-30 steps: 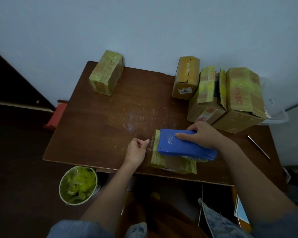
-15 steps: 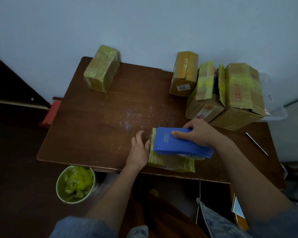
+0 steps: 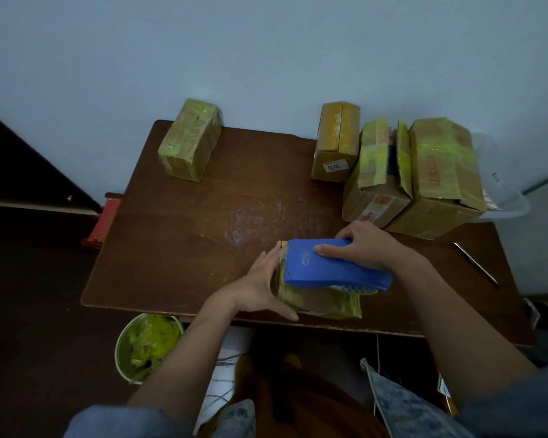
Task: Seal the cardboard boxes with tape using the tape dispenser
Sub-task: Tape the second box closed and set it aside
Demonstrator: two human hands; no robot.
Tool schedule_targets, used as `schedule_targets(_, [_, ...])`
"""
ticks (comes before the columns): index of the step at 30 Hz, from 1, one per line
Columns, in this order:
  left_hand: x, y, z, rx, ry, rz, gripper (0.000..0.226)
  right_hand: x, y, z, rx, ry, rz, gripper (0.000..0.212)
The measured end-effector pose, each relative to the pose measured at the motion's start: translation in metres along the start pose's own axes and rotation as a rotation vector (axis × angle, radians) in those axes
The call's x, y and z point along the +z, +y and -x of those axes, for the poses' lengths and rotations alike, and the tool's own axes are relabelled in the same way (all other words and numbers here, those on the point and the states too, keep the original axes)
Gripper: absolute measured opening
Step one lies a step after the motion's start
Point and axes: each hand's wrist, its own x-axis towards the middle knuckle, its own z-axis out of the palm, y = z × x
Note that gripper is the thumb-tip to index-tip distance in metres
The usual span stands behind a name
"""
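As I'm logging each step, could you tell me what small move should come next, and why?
Probably draw the blue plastic tape dispenser rightwards along the flat yellow-taped cardboard box: the right hand grips it at the box's left end, where the left hand presses flat.

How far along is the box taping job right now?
Done, apparently: the taped box at the table's far left. In hand: the right hand holds the blue tape dispenser on the near box, and the left hand presses flat against its end. Left: one box on the right has open flaps.
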Motion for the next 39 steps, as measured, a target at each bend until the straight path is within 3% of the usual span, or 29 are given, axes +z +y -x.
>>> schedule_targets(4, [0.004, -0.002, -0.01, 0.058, 0.133, -0.083, 0.141, -0.001, 0.0, 0.001, 0.042, -0.034, 0.029, 0.081])
schedule_targets(12, [-0.002, -0.009, -0.026, 0.135, 0.129, -0.137, 0.138, -0.004, 0.001, 0.002, 0.04, -0.055, -0.018, 0.082])
schedule_targets(18, [-0.003, -0.006, -0.021, 0.145, 0.168, -0.05, 0.129, -0.004, 0.004, 0.0, 0.064, -0.063, 0.001, 0.119])
schedule_targets(22, [-0.008, -0.007, -0.02, 0.143, 0.171, -0.061, 0.129, -0.007, 0.009, 0.006, 0.082, -0.07, 0.035, 0.094])
schedule_targets(26, [-0.017, -0.015, -0.021, 0.136, 0.17, -0.037, 0.132, -0.014, 0.021, 0.015, 0.125, -0.058, -0.004, 0.112])
schedule_targets(29, [-0.021, -0.016, -0.02, 0.137, 0.159, -0.058, 0.132, -0.013, 0.024, 0.019, 0.117, -0.061, -0.01, 0.106])
schedule_targets(39, [-0.034, -0.015, -0.015, 0.087, 0.122, -0.035, 0.133, -0.017, 0.043, 0.03, 0.148, -0.022, 0.018, 0.112])
